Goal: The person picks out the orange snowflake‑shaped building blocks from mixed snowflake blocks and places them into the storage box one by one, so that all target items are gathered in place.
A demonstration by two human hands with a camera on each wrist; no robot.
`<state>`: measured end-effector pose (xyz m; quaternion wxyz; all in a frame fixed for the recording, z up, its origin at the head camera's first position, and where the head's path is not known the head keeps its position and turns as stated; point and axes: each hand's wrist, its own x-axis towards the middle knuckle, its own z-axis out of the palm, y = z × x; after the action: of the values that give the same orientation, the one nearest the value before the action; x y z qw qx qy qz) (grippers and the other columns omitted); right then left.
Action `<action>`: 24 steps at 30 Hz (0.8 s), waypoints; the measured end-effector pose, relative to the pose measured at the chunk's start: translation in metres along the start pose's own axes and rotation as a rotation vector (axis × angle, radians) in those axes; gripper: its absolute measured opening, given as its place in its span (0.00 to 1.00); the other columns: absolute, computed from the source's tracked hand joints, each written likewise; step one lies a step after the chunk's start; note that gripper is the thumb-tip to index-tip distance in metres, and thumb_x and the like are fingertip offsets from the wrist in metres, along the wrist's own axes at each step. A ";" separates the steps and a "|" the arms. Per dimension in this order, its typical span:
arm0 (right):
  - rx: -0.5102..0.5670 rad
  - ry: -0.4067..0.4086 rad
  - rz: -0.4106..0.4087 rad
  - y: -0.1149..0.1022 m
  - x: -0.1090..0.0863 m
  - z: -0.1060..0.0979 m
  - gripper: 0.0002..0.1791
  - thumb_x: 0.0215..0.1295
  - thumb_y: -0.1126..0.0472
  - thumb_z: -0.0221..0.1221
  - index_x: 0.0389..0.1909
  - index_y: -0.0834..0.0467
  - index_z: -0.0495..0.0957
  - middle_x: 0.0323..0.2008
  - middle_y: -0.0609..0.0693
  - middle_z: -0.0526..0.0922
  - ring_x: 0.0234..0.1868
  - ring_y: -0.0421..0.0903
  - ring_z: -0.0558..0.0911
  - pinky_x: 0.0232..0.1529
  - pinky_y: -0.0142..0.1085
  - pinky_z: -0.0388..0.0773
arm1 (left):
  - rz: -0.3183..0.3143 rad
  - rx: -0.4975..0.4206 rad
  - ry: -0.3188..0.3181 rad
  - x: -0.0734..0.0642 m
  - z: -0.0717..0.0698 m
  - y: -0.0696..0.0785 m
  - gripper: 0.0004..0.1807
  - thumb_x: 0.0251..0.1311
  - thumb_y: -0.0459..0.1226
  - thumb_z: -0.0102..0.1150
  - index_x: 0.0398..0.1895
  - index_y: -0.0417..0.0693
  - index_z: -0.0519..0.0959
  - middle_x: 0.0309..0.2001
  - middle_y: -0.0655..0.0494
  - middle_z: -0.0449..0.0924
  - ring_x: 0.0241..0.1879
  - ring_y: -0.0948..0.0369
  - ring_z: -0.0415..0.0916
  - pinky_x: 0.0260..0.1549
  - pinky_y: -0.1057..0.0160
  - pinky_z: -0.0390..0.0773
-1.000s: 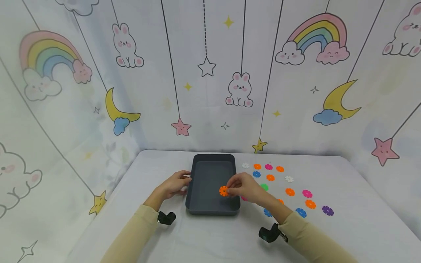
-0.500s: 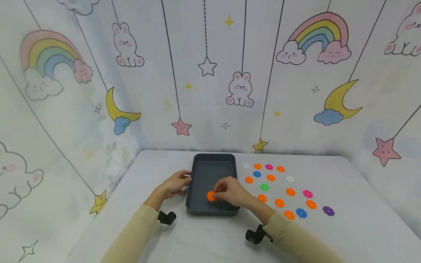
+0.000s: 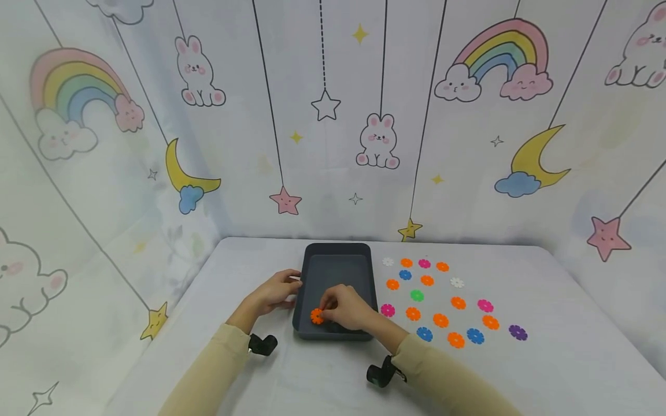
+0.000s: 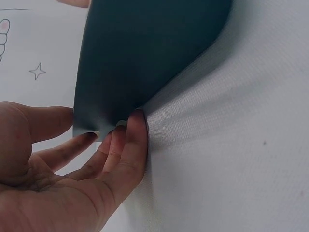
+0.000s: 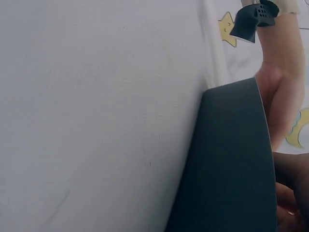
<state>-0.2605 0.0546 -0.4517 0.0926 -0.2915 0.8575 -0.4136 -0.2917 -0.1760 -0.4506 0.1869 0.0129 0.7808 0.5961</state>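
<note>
An orange flower-shaped disc (image 3: 317, 316) is pinched between the thumb and fingers of my right hand (image 3: 346, 307), low over the near part of the dark grey tray (image 3: 333, 271). In the right wrist view the tray's outer wall (image 5: 231, 159) hides most of this hand, and the disc is out of sight. My left hand (image 3: 276, 290) rests at the tray's left side. The left wrist view shows its fairly straight fingers (image 4: 133, 145) touching the outside of the wall, with the thumb at the rim.
Right of the tray, several flat flower-shaped discs lie scattered on the white cloth: orange, pink (image 3: 485, 305), blue (image 3: 476, 335), white (image 3: 457, 282), green (image 3: 417, 295) and purple (image 3: 518, 332). A printed curtain (image 3: 333, 150) hangs behind the table.
My right hand has carried the orange disc from the tray's right side leftward and nearer, toward the near left corner. Discs it had covered now show. The left hand has stayed put.
</note>
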 end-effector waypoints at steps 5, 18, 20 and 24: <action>-0.023 -0.003 0.023 -0.005 0.005 0.007 0.03 0.63 0.69 0.67 0.34 0.59 0.84 0.29 0.44 0.85 0.29 0.38 0.80 0.32 0.31 0.79 | 0.007 -0.002 -0.004 -0.001 0.000 0.000 0.25 0.77 0.33 0.48 0.73 0.34 0.62 0.65 0.33 0.70 0.62 0.43 0.74 0.50 0.49 0.83; -0.090 -0.032 0.042 -0.007 0.014 0.016 0.04 0.63 0.69 0.68 0.36 0.61 0.83 0.28 0.45 0.83 0.28 0.38 0.78 0.33 0.32 0.78 | -0.007 -0.002 -0.007 -0.002 0.000 0.001 0.26 0.77 0.33 0.48 0.73 0.33 0.62 0.66 0.34 0.70 0.63 0.43 0.74 0.48 0.50 0.83; -0.098 -0.040 0.047 -0.008 0.015 0.017 0.04 0.63 0.68 0.68 0.37 0.61 0.83 0.28 0.45 0.82 0.28 0.38 0.77 0.32 0.32 0.77 | -0.008 -0.002 -0.004 -0.002 0.000 0.001 0.26 0.77 0.33 0.48 0.73 0.33 0.63 0.66 0.34 0.70 0.63 0.43 0.74 0.48 0.50 0.83; -0.109 -0.045 0.055 -0.009 0.018 0.017 0.04 0.64 0.68 0.68 0.37 0.61 0.84 0.27 0.44 0.82 0.28 0.38 0.77 0.32 0.32 0.76 | -0.010 -0.001 0.001 -0.002 0.000 0.002 0.25 0.77 0.33 0.47 0.74 0.33 0.62 0.66 0.34 0.70 0.63 0.43 0.74 0.50 0.49 0.83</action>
<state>-0.2643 0.0291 -0.4545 0.1074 -0.2816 0.8842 -0.3570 -0.2905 -0.1763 -0.4481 0.1896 0.0087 0.7806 0.5956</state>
